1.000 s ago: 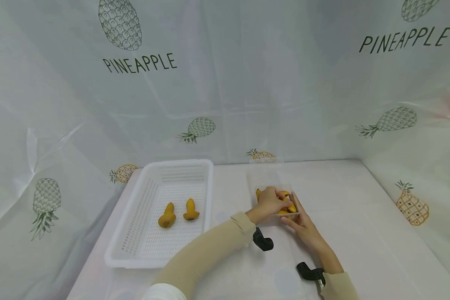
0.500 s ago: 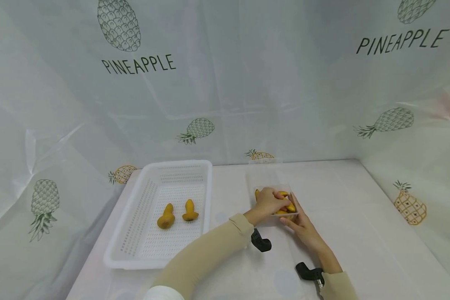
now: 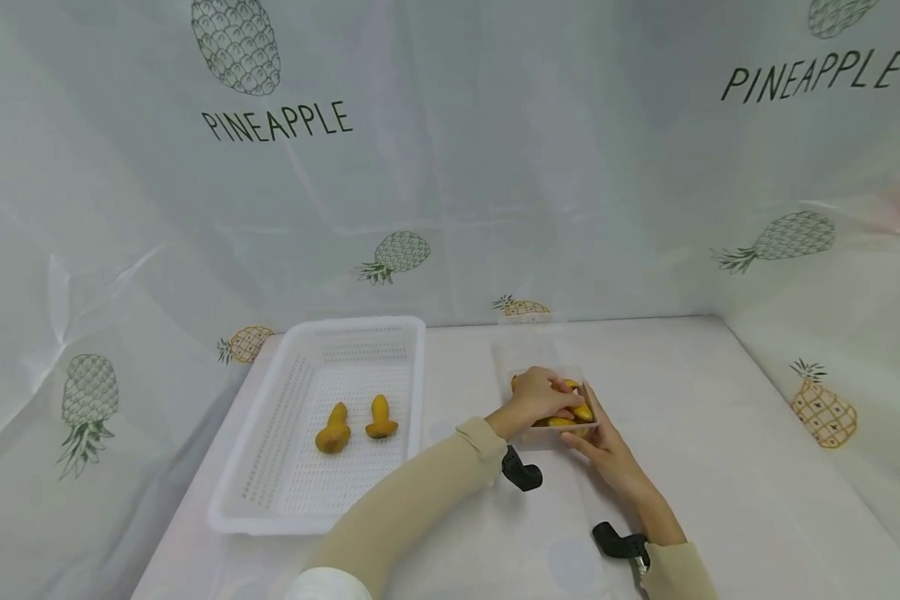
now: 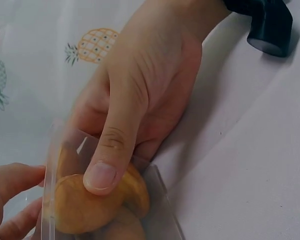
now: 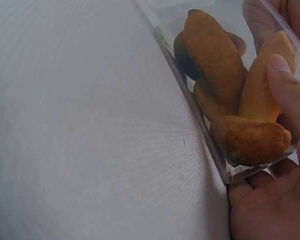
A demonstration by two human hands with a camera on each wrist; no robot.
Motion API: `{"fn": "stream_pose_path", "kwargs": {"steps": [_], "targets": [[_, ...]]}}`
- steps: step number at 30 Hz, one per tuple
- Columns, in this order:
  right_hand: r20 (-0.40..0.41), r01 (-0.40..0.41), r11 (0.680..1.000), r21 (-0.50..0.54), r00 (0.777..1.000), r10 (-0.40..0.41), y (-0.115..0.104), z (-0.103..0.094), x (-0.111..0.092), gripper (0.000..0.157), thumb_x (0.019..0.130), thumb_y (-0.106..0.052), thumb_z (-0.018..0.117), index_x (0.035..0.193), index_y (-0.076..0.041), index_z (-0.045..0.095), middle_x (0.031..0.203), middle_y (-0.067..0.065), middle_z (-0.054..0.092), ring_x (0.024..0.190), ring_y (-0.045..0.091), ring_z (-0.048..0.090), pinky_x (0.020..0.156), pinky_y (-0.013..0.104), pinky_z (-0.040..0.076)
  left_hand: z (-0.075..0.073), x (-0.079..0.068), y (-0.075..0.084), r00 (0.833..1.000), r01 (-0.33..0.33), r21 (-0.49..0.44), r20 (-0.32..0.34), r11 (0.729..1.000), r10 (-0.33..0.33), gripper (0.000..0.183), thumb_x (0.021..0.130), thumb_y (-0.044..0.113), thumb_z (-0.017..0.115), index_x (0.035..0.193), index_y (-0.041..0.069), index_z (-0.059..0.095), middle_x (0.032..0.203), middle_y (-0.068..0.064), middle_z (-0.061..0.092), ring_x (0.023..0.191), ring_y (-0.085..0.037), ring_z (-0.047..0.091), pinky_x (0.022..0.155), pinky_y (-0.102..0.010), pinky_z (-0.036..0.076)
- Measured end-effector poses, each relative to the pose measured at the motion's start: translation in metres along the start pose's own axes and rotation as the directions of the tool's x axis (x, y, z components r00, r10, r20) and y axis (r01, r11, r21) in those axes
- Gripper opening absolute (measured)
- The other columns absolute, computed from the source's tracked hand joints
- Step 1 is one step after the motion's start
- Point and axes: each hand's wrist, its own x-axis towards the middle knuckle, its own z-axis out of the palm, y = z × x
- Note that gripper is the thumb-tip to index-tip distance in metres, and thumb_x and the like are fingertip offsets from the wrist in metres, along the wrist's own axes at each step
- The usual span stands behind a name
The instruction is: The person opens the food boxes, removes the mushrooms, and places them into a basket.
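Note:
A small clear plastic box [image 3: 547, 439] stands on the white table and holds several yellow-orange fruit pieces [image 5: 217, 55]. My left hand [image 3: 543, 398] reaches into it from above. In the left wrist view its thumb [image 4: 104, 172] presses on one orange piece [image 4: 77, 210], while the other fingers are hidden behind it. My right hand [image 3: 598, 440] grips the box at its near right corner, palm [image 5: 267, 205] under the corner and thumb [image 5: 287, 85] over the rim.
A white perforated basket [image 3: 418, 375] stands left of the box with two orange pieces [image 3: 334, 430] [image 3: 381, 418] in it. Pineapple-print sheeting forms the back and side walls. Black wrist mounts [image 3: 522, 473] [image 3: 618, 543] sit on both forearms.
My left hand has shifted slightly inside the box, its fingers closing over a piece. The right hand and the box have stayed put.

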Motion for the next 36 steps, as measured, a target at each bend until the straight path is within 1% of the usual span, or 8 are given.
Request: {"fn": "stream_pose_path", "kwargs": {"steps": [4, 7, 12, 21, 25, 31, 33, 36], "targets": [[-0.002, 0.010, 1.000, -0.001, 1.000, -0.010, 0.001, -0.002, 0.000, 0.090, 0.100, -0.008, 0.061, 0.161, -0.024, -0.002, 0.165, 0.014, -0.005, 0.148, 0.039, 0.002, 0.103, 0.005, 0.026, 0.003, 0.002, 0.001, 1.000, -0.026, 0.055, -0.008, 0.998, 0.027, 0.021, 0.080, 0.022, 0.086, 0.092, 0.005, 0.079, 0.076, 0.004, 0.070, 0.058, -0.002, 0.063, 0.055, -0.013, 0.052], [-0.002, 0.014, 1.000, 0.002, 1.000, -0.014, 0.002, -0.004, -0.001, 0.090, 0.100, -0.008, 0.061, 0.161, -0.024, -0.002, 0.165, 0.015, -0.005, 0.148, 0.040, 0.003, 0.103, 0.006, 0.028, 0.006, 0.002, 0.002, 0.998, -0.047, 0.115, -0.035, 0.992, 0.052, 0.022, 0.079, 0.026, 0.087, 0.090, 0.008, 0.080, 0.081, 0.006, 0.071, 0.062, 0.001, 0.060, 0.058, -0.012, 0.050], [0.001, 0.019, 1.000, 0.016, 1.000, -0.019, 0.004, -0.006, -0.001, 0.090, 0.100, -0.007, 0.060, 0.161, -0.024, -0.004, 0.165, 0.016, -0.005, 0.147, 0.043, 0.004, 0.101, 0.007, 0.033, 0.011, 0.002, 0.001, 0.997, -0.063, 0.077, -0.042, 0.995, 0.066, 0.020, 0.080, 0.025, 0.087, 0.088, 0.007, 0.080, 0.075, 0.006, 0.071, 0.058, -0.002, 0.063, 0.056, -0.013, 0.051], [0.002, 0.005, 1.000, 0.007, 1.000, -0.005, 0.004, -0.003, 0.000, 0.090, 0.100, -0.009, 0.061, 0.161, -0.026, -0.002, 0.166, 0.013, -0.005, 0.148, 0.041, 0.002, 0.102, 0.006, 0.030, 0.012, 0.002, -0.002, 0.995, -0.039, 0.063, -0.087, 0.997, 0.044, 0.015, 0.079, 0.023, 0.087, 0.082, 0.010, 0.081, 0.068, 0.008, 0.069, 0.056, -0.002, 0.062, 0.058, -0.013, 0.050], [-0.004, -0.005, 1.000, -0.015, 1.000, 0.005, 0.002, -0.002, 0.001, 0.090, 0.100, -0.011, 0.063, 0.161, -0.027, -0.001, 0.166, 0.011, -0.004, 0.148, 0.039, 0.004, 0.101, 0.006, 0.030, 0.008, 0.003, -0.002, 0.996, -0.028, 0.061, -0.078, 0.998, 0.033, 0.013, 0.080, 0.023, 0.086, 0.080, 0.011, 0.081, 0.072, 0.008, 0.070, 0.060, -0.001, 0.062, 0.062, -0.014, 0.051], [0.012, 0.014, 1.000, -0.001, 1.000, -0.014, 0.003, -0.002, 0.001, 0.090, 0.100, -0.007, 0.062, 0.162, -0.023, -0.002, 0.165, 0.016, -0.002, 0.147, 0.044, 0.008, 0.098, 0.010, 0.039, -0.001, 0.003, -0.002, 0.998, -0.029, 0.073, -0.055, 0.997, 0.033, 0.012, 0.080, 0.022, 0.085, 0.080, 0.011, 0.080, 0.080, 0.006, 0.070, 0.064, -0.001, 0.062, 0.066, -0.013, 0.052], [0.020, 0.021, 1.000, 0.010, 1.000, -0.022, 0.004, -0.002, 0.002, 0.090, 0.100, -0.006, 0.061, 0.162, -0.022, -0.002, 0.165, 0.018, -0.001, 0.146, 0.046, 0.008, 0.097, 0.012, 0.041, -0.004, 0.001, 0.000, 0.999, -0.029, 0.048, -0.040, 0.998, 0.031, 0.010, 0.080, 0.018, 0.084, 0.082, 0.009, 0.080, 0.079, 0.004, 0.070, 0.062, -0.004, 0.065, 0.064, -0.013, 0.053], [0.021, 0.022, 1.000, 0.010, 1.000, -0.023, 0.004, -0.002, 0.002, 0.090, 0.100, -0.007, 0.061, 0.162, -0.024, -0.002, 0.165, 0.019, -0.001, 0.146, 0.046, 0.007, 0.098, 0.012, 0.041, -0.008, -0.001, 0.004, 1.000, -0.012, -0.046, -0.003, 0.999, 0.012, 0.008, 0.081, 0.011, 0.082, 0.084, 0.004, 0.078, 0.075, -0.001, 0.068, 0.059, -0.011, 0.069, 0.058, -0.018, 0.056]]}}
